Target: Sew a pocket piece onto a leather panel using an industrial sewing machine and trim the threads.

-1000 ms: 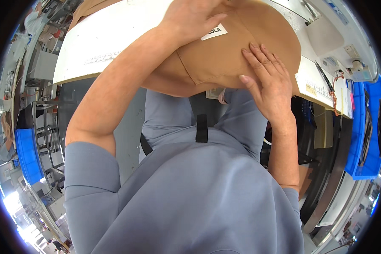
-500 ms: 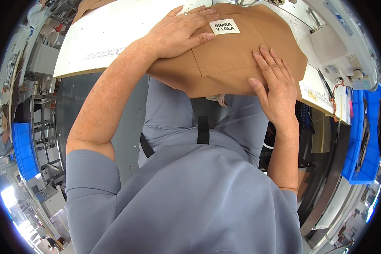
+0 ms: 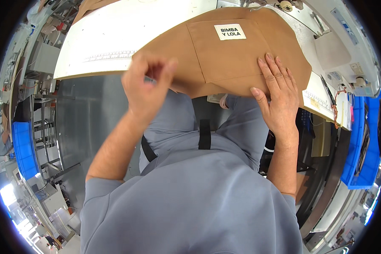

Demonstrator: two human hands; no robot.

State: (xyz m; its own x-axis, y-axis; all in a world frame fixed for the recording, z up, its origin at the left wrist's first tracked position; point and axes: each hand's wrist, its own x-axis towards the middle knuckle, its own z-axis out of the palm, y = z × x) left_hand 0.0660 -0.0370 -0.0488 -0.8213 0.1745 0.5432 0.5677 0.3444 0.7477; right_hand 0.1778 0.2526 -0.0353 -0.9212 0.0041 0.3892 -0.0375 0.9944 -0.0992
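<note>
A brown fabric panel [image 3: 161, 51] spreads over the sewing table [image 3: 101, 31], its near part drooping over the front edge toward my knees. Stitch lines outline a pocket-like patch on it, and a small white rectangular label [image 3: 230, 31] with dark lettering sits near its top. My right hand [image 3: 279, 91] rests palm down on the panel's right near part, fingers stretched out. At the panel's left near edge my left hand [image 3: 148, 86] is raised with curled fingers, smeared by motion; whether it pinches anything does not show.
Beyond the panel stands a white sewing machine [image 3: 343, 51], its metal parts near the far edge. A ruler strip [image 3: 110, 55] runs along the table front. Dark tweezers [image 3: 327, 89] lie at the right. Blue bins stand at right [image 3: 362, 169] and left [image 3: 26, 148].
My left hand has lifted off the panel beside the label and come down and left, its fingers curling. My right hand stays flat, slightly lower. The panel and label have shifted slightly nearer.
</note>
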